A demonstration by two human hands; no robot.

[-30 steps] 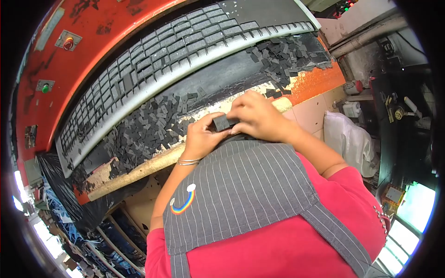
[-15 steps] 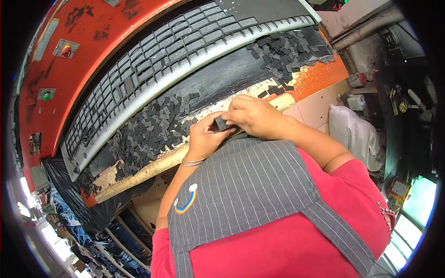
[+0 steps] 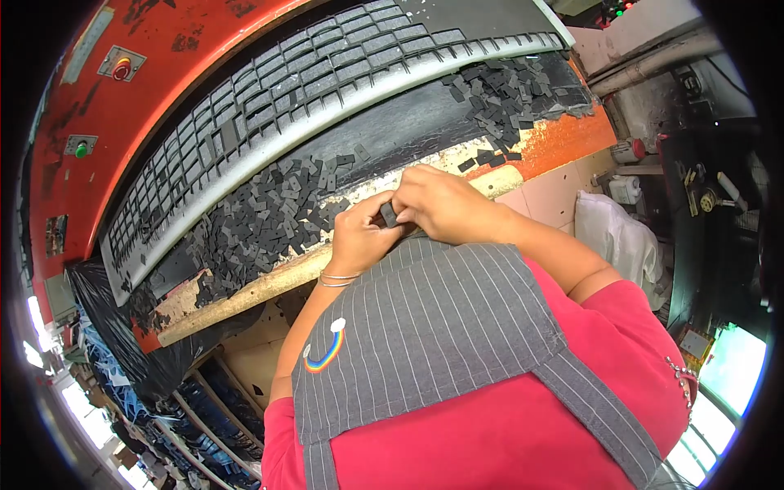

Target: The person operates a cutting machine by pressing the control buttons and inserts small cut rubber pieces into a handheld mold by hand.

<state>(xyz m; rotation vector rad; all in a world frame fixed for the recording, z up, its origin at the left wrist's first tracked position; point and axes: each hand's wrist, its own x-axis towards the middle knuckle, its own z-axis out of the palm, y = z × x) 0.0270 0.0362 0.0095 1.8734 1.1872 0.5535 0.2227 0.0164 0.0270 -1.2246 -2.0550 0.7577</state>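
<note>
Close to my apron, above the front edge of the work ledge, both hands meet around a small dark rectangular piece (image 3: 389, 215). My left hand (image 3: 360, 234) has its fingers closed on the piece from the left. From the right, my right hand (image 3: 445, 204) pinches the same piece with bent fingers. Just left of my hands lies a heap of similar small dark pieces (image 3: 265, 204), loose and overlapping. A second pile of these pieces (image 3: 502, 94) rests farther right on the ledge.
Behind the piles runs a pale bar (image 3: 273, 139), with a dark grid sheet (image 3: 286, 90) beyond it. The red machine housing carries a red button (image 3: 122, 69) and a green button (image 3: 81, 149). A black plastic bag (image 3: 110, 327) hangs at left; a white sack (image 3: 618, 237) stands right.
The dark piece has turned slightly between my fingers and now shows a narrower side. My hands stay almost in the same place, and the view has shifted a little.
</note>
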